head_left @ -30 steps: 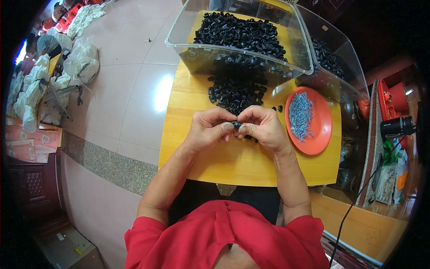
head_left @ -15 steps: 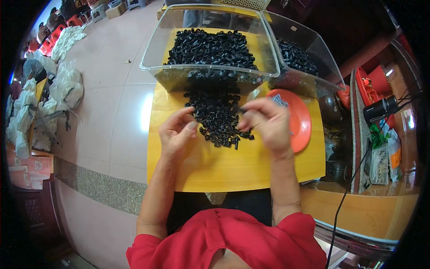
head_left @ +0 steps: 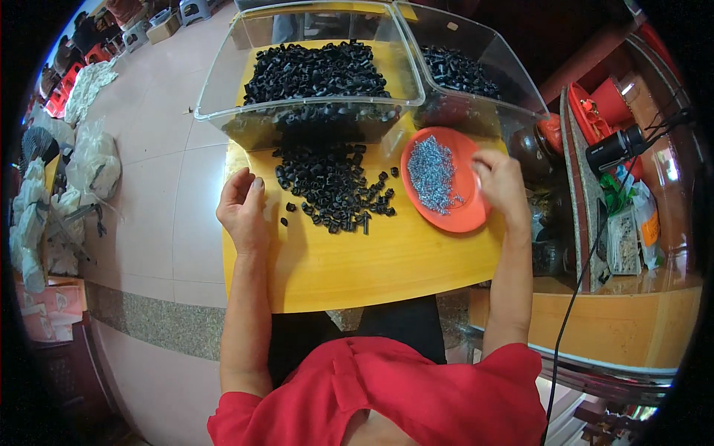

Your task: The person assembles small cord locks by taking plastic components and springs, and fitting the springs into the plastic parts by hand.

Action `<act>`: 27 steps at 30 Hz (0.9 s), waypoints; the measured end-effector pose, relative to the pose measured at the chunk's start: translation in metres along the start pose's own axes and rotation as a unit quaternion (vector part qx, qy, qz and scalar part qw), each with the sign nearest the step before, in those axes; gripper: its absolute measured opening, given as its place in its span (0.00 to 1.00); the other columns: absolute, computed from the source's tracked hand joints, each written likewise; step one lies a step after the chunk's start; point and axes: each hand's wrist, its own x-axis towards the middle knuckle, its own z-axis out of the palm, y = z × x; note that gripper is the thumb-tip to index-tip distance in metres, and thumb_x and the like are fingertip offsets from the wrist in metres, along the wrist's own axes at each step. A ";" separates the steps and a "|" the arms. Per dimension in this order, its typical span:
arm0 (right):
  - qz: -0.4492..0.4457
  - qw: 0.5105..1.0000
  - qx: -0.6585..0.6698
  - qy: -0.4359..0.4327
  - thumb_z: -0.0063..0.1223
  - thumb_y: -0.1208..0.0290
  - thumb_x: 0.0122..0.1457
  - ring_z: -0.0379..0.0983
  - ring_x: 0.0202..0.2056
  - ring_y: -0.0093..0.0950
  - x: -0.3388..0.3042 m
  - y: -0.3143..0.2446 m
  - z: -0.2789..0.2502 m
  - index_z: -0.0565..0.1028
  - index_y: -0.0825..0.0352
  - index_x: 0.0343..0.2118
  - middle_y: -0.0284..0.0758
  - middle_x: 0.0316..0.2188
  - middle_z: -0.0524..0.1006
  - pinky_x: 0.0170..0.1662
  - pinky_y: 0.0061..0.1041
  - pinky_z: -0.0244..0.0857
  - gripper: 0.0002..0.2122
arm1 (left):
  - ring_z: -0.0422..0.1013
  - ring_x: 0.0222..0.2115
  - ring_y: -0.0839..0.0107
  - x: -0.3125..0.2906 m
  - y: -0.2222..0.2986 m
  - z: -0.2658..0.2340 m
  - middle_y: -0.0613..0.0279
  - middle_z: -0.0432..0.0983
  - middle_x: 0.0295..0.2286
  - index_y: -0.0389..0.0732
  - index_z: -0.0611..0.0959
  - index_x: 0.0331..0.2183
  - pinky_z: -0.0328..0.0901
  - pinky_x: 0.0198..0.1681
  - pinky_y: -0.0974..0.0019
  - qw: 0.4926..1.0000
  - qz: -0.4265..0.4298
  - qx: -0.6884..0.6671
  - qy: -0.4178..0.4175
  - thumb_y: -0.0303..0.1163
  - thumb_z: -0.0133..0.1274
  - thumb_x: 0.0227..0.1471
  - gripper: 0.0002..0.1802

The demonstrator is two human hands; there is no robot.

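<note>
A heap of small black plastic parts point(head_left: 327, 186) spreads over the yellow table, with a few loose pieces at its edges. Left of the heap is my left hand point(head_left: 243, 212), fingers curled and thumb close against them; whatever they may hold is too small to make out. Right of the heap lies a red oval plate point(head_left: 465, 220) bearing a pile of small silvery metal pieces point(head_left: 431, 172), probably screws. At the plate's right rim my right hand point(head_left: 502, 184) has its fingertips pinched together, and any piece between them is hidden.
Two clear plastic bins, a large one point(head_left: 309, 108) and another to its right point(head_left: 483, 104), stand at the table's far side holding black parts. A black cable point(head_left: 573, 320) hangs at the right, by a shelf. Plastic bags point(head_left: 97, 163) lie at the left.
My right hand has moved from the black heap to the plate's right rim, uncovering the metal pieces. My left hand has drawn away leftward from the heap. The whole view has shifted slightly.
</note>
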 end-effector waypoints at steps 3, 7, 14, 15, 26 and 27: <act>0.049 0.989 -0.063 -0.126 0.52 0.77 0.44 0.70 0.32 0.43 -0.026 0.001 -0.001 0.74 0.70 0.29 0.44 0.27 0.74 0.37 0.32 0.64 0.07 | 0.67 0.27 0.80 0.001 -0.001 -0.001 0.65 0.71 0.27 0.31 0.76 0.36 0.62 0.28 0.78 1.000 0.005 0.011 -0.003 0.22 0.52 0.44 0.12; 0.059 0.984 -0.028 -0.166 0.53 0.81 0.42 0.71 0.30 0.40 -0.040 0.001 0.008 0.73 0.72 0.30 0.44 0.27 0.73 0.33 0.30 0.65 0.09 | 0.67 0.27 0.79 0.006 -0.007 0.000 0.64 0.72 0.28 0.31 0.76 0.36 0.63 0.29 0.78 1.000 0.013 0.022 0.006 0.22 0.51 0.45 0.12; 0.016 0.984 -0.034 -0.174 0.53 0.80 0.43 0.71 0.28 0.36 -0.041 -0.003 0.013 0.73 0.72 0.30 0.43 0.26 0.73 0.31 0.28 0.65 0.09 | 0.68 0.31 0.76 0.008 -0.013 -0.001 0.60 0.73 0.30 0.30 0.75 0.37 0.63 0.35 0.75 0.996 0.031 0.087 -0.019 0.22 0.51 0.44 0.13; 0.029 0.988 -0.018 -0.150 0.53 0.80 0.43 0.71 0.28 0.35 -0.041 -0.002 0.012 0.73 0.72 0.30 0.42 0.26 0.73 0.31 0.27 0.64 0.09 | 0.68 0.31 0.76 0.008 -0.013 -0.002 0.60 0.73 0.30 0.30 0.75 0.37 0.63 0.35 0.75 0.996 0.031 0.087 -0.019 0.22 0.51 0.44 0.13; 0.116 0.991 0.006 -0.063 0.54 0.77 0.45 0.71 0.29 0.39 -0.034 -0.012 -0.015 0.74 0.72 0.31 0.45 0.26 0.73 0.31 0.30 0.64 0.09 | 0.68 0.29 0.77 0.010 -0.014 -0.005 0.62 0.73 0.28 0.32 0.77 0.35 0.63 0.34 0.75 0.993 0.029 0.107 -0.039 0.23 0.51 0.44 0.12; 0.117 0.992 0.005 -0.052 0.54 0.77 0.45 0.71 0.29 0.39 -0.035 -0.010 -0.015 0.74 0.72 0.30 0.45 0.27 0.73 0.32 0.30 0.64 0.08 | 0.68 0.29 0.77 0.011 -0.015 -0.005 0.62 0.73 0.28 0.32 0.77 0.35 0.63 0.34 0.75 0.993 0.028 0.107 -0.039 0.23 0.51 0.44 0.12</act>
